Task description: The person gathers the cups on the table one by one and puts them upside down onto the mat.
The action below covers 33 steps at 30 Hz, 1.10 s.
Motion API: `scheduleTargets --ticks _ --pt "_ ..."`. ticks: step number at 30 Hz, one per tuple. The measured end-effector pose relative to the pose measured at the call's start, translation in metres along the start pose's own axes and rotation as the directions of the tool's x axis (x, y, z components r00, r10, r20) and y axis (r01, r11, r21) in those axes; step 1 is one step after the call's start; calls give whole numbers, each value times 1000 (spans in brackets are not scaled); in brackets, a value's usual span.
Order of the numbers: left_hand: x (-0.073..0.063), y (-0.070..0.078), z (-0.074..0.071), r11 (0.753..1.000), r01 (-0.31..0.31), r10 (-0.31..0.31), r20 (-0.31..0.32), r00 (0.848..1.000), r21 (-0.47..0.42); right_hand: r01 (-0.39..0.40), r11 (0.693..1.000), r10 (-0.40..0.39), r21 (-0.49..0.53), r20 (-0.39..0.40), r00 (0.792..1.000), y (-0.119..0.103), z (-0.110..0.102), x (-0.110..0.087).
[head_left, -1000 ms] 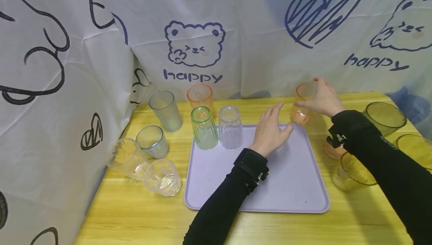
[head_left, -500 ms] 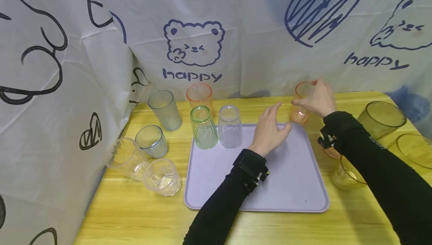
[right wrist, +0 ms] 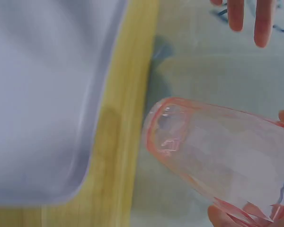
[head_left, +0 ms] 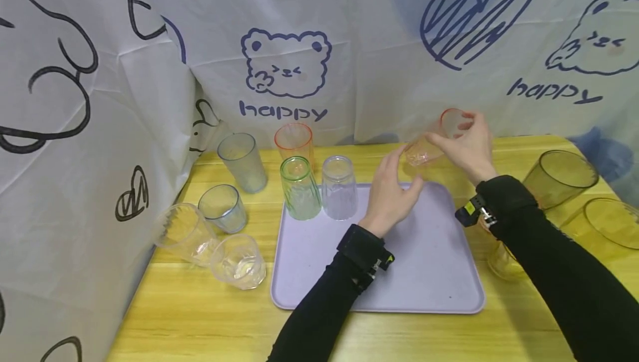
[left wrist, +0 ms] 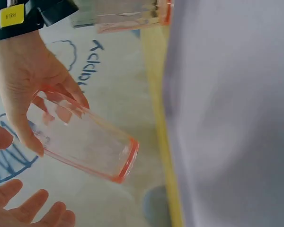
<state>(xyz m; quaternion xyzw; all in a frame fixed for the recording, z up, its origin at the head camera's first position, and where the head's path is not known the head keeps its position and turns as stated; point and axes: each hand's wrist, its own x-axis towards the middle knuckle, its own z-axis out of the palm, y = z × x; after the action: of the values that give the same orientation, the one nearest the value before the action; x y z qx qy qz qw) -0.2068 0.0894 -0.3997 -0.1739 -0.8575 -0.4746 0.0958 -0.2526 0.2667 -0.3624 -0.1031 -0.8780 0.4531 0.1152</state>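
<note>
Right hand (head_left: 471,148) clamped on pink glass (left wrist: 87,135), thumb one side, fingers other, near the mouth end. Glass is tilted, base toward 8 o'clock in head view, held up off the tabletop (head_left: 199,329) past the tray's 1 o'clock edge. Left hand (head_left: 391,198) over the tray (head_left: 419,279), thumb and fingers apart, holding nothing; near the glass base but not touching, per wrist views.

Clock read from tray centre, head view. On tray: green glass (head_left: 302,195) at 11 o'clock, purple glass (head_left: 340,193) just beside it, closer to 12; both look mouth-down. Orange-rimmed glass (head_left: 294,140) upright behind the green one. Off tray, 10 o'clock: grey-blue tall glass (head_left: 244,165), then short blue-rimmed glass (head_left: 224,212) nearer. 9 o'clock: tall clear glass (head_left: 187,234) and short clear glass (head_left: 241,262) close together. 2 to 3 o'clock: olive glass (head_left: 556,182), large yellow glass (head_left: 609,223), small yellow glass (head_left: 505,262), last two partly behind the right sleeve (head_left: 539,256). White cloth (head_left: 379,74) at 12, printed bears, heart, "happy".
</note>
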Motion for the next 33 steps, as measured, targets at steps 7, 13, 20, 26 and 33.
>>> scheduleTargets --ticks 7,13,20,26,33 --pt "-5 10 -20 996 -80 76 -94 993 -48 -87 955 99 283 -27 995 -19 1 -18" --pt "-13 14 -39 977 -182 159 -190 969 -111 -71 756 83 650 12 996 -31 6 -43" --pt "-21 17 -62 957 -274 233 -313 921 -94 -22 388 -21 921 32 999 -35 17 -72" --pt "-27 13 -78 970 -234 199 -342 918 -64 36 294 -159 955 12 987 -27 32 -87" --pt "-34 5 -88 966 -219 169 -302 938 -140 14 269 -251 963 56 966 -16 53 -105"
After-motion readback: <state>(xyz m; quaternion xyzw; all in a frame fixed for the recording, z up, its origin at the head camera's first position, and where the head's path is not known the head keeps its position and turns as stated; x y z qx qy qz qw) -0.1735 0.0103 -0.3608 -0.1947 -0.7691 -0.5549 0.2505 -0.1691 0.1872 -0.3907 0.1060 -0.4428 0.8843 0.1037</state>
